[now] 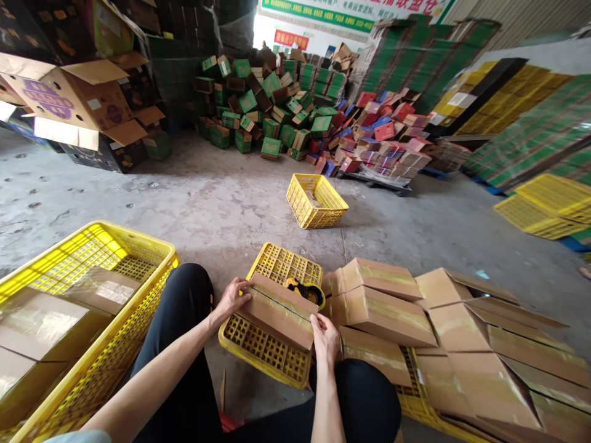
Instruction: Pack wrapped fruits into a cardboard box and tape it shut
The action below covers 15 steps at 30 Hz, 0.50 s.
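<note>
A brown cardboard box (281, 311) lies in front of me across an upturned yellow crate (258, 347), a dark seam running along its top between two flaps. My left hand (233, 299) grips its left end, thumb on top. At the opposite end, my right hand (325, 338) holds the corner between thumb and fingers. Just behind the box, on the crate, rests a black and yellow tape dispenser (305, 290), partly hidden by the cardboard. The undersides of the box and some fingertips are out of sight.
To my left stands a large yellow crate (138, 301) with taped boxes (44, 323) inside. Flattish cardboard boxes (383, 314) are stacked at my right. A smaller yellow crate (318, 215) sits ahead on the concrete floor, before heaped green boxes (270, 146) and red boxes (384, 131).
</note>
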{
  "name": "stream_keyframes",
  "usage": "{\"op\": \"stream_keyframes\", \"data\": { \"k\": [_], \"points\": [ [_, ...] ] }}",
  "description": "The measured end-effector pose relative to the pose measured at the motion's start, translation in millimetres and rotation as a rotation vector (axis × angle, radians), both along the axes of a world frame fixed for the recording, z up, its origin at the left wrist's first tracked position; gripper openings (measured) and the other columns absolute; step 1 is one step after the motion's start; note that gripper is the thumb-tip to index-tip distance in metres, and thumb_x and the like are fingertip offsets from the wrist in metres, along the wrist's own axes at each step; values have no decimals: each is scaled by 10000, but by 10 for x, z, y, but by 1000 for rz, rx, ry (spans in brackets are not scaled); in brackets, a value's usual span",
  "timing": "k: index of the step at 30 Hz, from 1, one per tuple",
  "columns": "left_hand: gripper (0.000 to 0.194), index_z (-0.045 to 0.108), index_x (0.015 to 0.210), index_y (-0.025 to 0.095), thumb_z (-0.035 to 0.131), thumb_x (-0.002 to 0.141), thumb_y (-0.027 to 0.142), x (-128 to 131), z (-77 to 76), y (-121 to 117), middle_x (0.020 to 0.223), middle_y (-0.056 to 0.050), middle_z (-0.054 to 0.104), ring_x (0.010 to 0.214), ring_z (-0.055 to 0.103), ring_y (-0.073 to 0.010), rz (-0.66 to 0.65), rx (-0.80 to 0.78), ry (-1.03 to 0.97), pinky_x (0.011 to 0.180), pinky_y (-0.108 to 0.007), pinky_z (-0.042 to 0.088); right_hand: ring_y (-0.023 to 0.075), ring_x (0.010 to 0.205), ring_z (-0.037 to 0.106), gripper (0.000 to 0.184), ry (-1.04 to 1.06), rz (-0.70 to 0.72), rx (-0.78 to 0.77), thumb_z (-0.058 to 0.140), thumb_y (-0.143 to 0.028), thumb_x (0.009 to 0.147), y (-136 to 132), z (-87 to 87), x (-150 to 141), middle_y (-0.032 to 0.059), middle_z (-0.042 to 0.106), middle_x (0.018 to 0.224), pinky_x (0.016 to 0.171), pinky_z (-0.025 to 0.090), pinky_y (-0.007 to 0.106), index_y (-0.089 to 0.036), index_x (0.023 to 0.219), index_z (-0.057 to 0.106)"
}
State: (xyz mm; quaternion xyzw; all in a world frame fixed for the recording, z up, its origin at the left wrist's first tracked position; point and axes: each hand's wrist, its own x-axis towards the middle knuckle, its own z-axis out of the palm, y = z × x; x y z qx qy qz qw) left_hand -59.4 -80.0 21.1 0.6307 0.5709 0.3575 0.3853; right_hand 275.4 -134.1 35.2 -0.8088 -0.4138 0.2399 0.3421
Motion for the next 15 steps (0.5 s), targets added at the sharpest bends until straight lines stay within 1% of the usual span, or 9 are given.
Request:
{"op": "stream_keyframes", "data": {
  "k": [4, 8, 10, 15],
  "points": [
    [432, 803, 1182, 194, 673, 772, 148, 23, -3, -10, 1147, -79, 679, 945, 667, -218, 27, 0, -1, 943, -371, 553, 330, 899, 785, 471, -4, -7, 9, 651, -558, 723, 1, -27, 1, 124, 837, 917, 816, 577, 398, -200, 983, 812],
    [409, 814, 1162, 202, 687, 777, 142, 39, -25, -12, 1149, -79, 676, 946, 672, -219, 59, -11, -6, 930, -369, 559, 319, 895, 785, 410, -14, -14, 11, 660, -521, 718, -6, -43, 10, 107, 840, 917, 816, 575, 394, -223, 953, 814],
    [399, 815, 1157, 190, 689, 783, 137, 48, -41, -12, 1148, -86, 673, 959, 674, -226, 66, -9, -8, 926, -370, 559, 320, 897, 784, 407, -19, -17, 7, 661, -517, 717, -16, -43, 19, 107, 839, 913, 820, 574, 395, -221, 951, 814],
    [382, 819, 1145, 187, 683, 791, 135, 64, -76, -15, 1175, -92, 664, 1047, 672, -248, 77, 6, -3, 980, -388, 545, 330, 896, 782, 422, -14, -22, -4, 665, -519, 715, -40, -44, 39, 115, 834, 903, 839, 578, 409, -206, 958, 810]
  ]
}}
